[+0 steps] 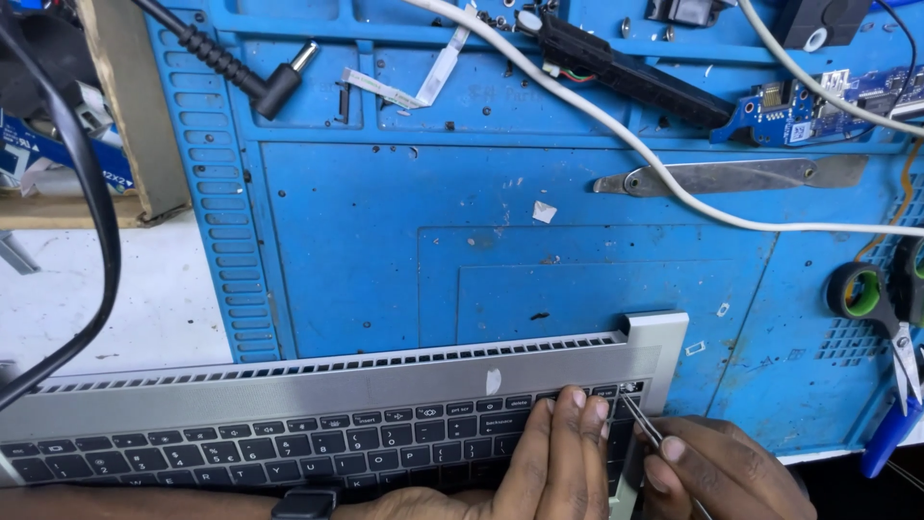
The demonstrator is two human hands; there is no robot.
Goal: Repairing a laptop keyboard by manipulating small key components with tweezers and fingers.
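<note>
Electronics repair workshop: blue repair mat (385, 241), circuit board (799, 111).

The near part of the keyboard (289, 448) runs off the bottom edge. The left hand (539, 462) covers some keys on the right. The right hand (727, 467) is cut off too, and so is the thin tool (650, 433) it holds. The scissors (890, 308) go past the right edge.

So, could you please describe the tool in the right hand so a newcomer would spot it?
Start at the silver laptop keyboard lying on the blue mat. At its top right corner, the right hand holds thin metal tweezers, tips on the corner key. Unlike the scissors nearby, they have no handles.
</note>
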